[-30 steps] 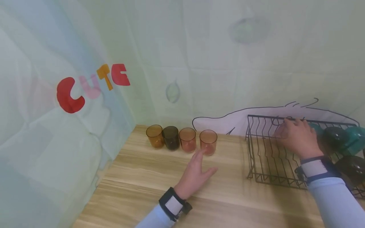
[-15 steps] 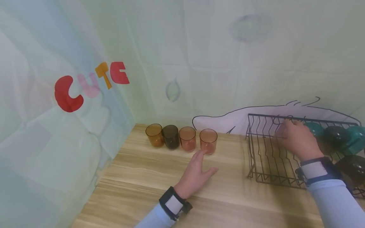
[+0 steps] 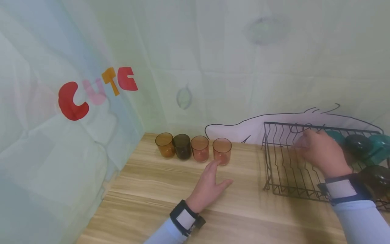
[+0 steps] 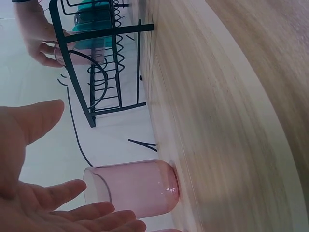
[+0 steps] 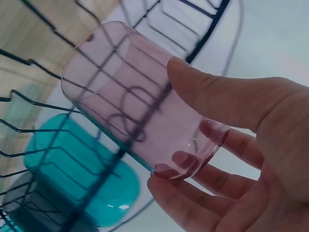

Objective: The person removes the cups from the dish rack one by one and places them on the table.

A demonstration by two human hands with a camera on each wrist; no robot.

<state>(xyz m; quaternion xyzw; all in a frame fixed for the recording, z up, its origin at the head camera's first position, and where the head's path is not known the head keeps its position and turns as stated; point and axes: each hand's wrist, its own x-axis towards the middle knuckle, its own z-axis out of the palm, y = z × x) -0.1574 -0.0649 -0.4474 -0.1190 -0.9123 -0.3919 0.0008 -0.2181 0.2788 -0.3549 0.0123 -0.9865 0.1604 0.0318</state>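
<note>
My right hand (image 3: 308,145) reaches into a black wire rack (image 3: 283,194) and grips a pale pink clear glass (image 3: 300,142). In the right wrist view, thumb and fingers wrap the base of this glass (image 5: 130,96), which lies tilted with its mouth toward the rack wires. My left hand (image 3: 214,176) rests flat on the wooden table (image 3: 146,203), fingers straight, just in front of a pink glass (image 3: 222,151). That pink glass (image 4: 135,188) stands close beside my open left hand (image 4: 63,169), not touching it.
An amber glass (image 3: 165,145), a dark glass (image 3: 182,146) and a reddish glass (image 3: 199,148) stand in a row left of the pink one, by the wall. Teal cups (image 3: 379,144) and dark cups (image 3: 358,144) fill the rack's right part. A teal cup (image 5: 72,169) lies behind the held glass.
My right hand has drifted slightly down and toward me inside the rack, still gripping the pale pink glass. My left hand has stayed in place.
</note>
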